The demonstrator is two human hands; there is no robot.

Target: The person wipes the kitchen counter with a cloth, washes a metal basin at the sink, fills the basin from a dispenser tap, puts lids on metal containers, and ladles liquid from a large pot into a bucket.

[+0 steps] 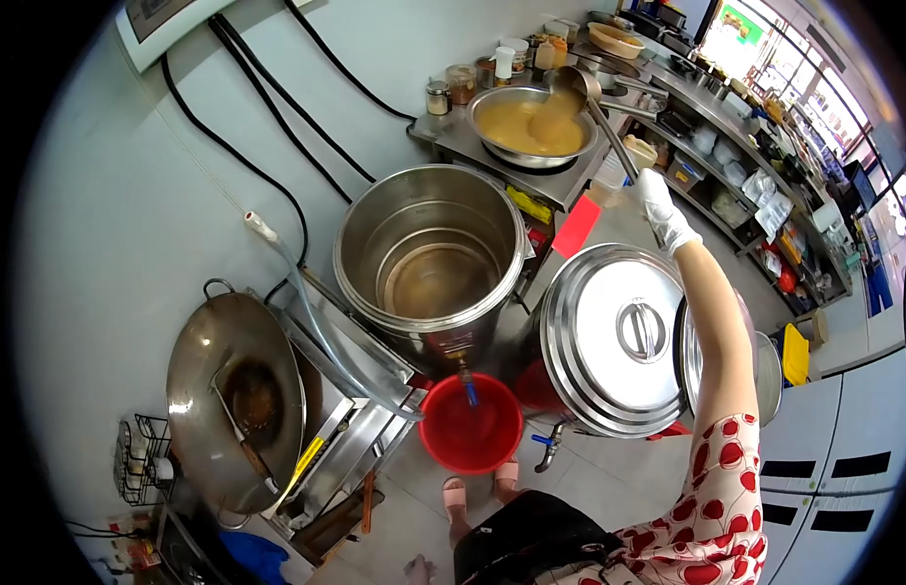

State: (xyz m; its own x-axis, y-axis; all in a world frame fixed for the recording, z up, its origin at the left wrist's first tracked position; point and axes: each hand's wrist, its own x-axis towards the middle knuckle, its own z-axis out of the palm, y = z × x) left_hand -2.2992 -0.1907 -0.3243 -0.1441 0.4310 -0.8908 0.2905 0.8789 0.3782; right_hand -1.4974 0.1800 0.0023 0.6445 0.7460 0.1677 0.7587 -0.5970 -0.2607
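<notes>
My right hand [664, 210], in a white glove, is closed around the long handle of a metal ladle [614, 136]. The ladle's bowl is tilted over a wide metal pan [479, 134], and yellowish-brown liquid [553, 124] pours from it into the pan. Similar liquid fills much of the pan, which sits on a steel counter. At the bottom edge, a small part of what looks like my left hand [420, 569] shows; its fingers cannot be made out.
A tall open steel pot [350, 278] stands in front, with a red bucket [435, 450] below its tap. Right of it is a lidded steel pot [594, 336]. On the left, a large wok [194, 390] holds a long-handled tool [240, 434]. A grey hose [321, 327] hangs between.
</notes>
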